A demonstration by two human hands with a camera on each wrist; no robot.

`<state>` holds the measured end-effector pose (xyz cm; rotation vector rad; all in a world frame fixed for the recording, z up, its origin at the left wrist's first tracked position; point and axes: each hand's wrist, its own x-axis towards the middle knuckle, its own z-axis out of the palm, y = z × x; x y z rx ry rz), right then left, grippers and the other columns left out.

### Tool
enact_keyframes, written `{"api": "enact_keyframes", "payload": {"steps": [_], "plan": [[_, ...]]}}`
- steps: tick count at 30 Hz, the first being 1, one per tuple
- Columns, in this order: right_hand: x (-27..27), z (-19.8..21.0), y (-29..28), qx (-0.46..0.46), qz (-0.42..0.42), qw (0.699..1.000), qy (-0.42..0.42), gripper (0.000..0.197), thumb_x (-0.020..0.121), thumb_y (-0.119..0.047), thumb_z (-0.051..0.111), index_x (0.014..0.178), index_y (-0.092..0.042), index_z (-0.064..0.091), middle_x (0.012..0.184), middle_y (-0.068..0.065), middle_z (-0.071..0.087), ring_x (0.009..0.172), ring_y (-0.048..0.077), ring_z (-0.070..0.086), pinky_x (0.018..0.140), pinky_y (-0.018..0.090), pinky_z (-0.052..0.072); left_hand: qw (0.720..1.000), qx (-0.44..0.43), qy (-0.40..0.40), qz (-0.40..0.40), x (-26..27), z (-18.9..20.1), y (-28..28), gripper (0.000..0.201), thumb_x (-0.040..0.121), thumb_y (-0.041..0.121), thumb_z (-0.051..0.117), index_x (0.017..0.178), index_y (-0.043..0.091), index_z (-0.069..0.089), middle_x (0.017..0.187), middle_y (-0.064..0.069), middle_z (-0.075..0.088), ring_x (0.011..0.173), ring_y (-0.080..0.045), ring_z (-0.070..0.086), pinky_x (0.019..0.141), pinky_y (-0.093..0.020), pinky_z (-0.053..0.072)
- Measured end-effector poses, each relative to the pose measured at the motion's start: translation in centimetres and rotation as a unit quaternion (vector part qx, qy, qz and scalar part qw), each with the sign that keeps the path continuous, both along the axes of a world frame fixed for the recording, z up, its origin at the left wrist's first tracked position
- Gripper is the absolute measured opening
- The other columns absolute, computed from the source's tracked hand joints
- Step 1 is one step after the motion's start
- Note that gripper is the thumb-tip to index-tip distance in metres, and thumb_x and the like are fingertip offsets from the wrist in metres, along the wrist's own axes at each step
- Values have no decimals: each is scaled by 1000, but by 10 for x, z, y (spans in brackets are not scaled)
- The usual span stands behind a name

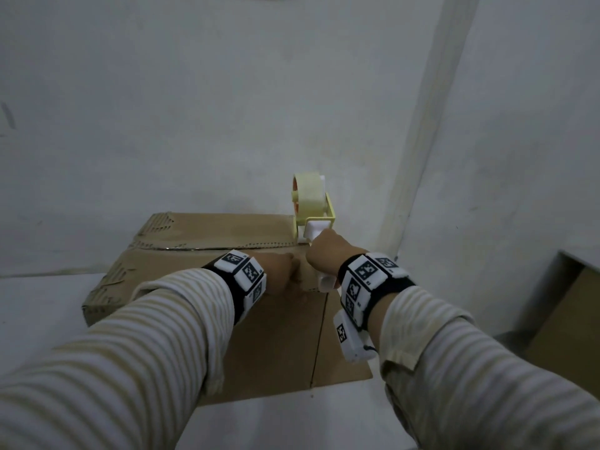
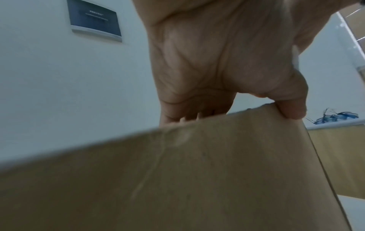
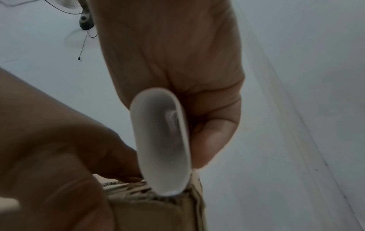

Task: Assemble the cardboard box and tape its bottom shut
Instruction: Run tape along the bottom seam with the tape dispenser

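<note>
Cardboard box (image 1: 207, 271) edge: both hands, tape dispenser (image 1: 311, 206) there.

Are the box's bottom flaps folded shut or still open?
Folded shut: the flaps lie flat, meeting along a seam across the box top.

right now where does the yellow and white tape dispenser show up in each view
Head: yellow and white tape dispenser at centre, on the brown cardboard box, right hand gripping its handle.
Left wrist: not in it.
Right wrist: only its white handle end, centre.
Shared landmark: the box's edge, which the left hand holds.
</note>
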<state>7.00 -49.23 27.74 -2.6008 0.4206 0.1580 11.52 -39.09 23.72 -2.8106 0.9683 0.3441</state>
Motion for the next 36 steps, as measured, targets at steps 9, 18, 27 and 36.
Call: {"api": "enact_keyframes", "payload": {"steps": [9, 18, 27, 36], "plan": [[-41, -12, -12, 68, -53, 996, -22, 35, 91, -5, 40, 126, -1, 39, 73, 7, 41, 58, 21, 47, 47, 32, 43, 995, -92, -31, 30, -7, -14, -8, 69, 89, 51, 52, 143, 11, 35, 146, -10, 39, 130, -28, 43, 107, -41, 37], [-84, -20, -16, 61, -42, 997, -36, 40, 91, -11, 43, 130, -2, 35, 126, 19, 50, 108, 35, 56, 77, 38, 48, 989, -125, -48, 67, -12, -26, -2, 64, 87, 58, 48, 134, 14, 44, 141, -9, 44, 128, -28, 44, 106, -43, 37], [-112, -39, -22, 67, -51, 994, -66, 34, 90, -16, 46, 122, -6, 40, 87, 6, 47, 71, 20, 48, 68, 36, 50, 983, -155, -60, 82, -20, -33, -6, 55, 86, 49, 47, 138, 38, 35, 140, -3, 46, 130, -29, 42, 105, -48, 36], [-136, -46, -26, 64, -45, 995, -58, 20, 89, -12, 42, 109, -8, 45, 84, 5, 45, 81, 22, 51, 70, 31, 45, 992, -81, -77, 57, -18, -34, -11, 41, 93, 43, 37, 134, 36, 41, 127, -5, 46, 122, -31, 46, 101, -47, 40]]}}
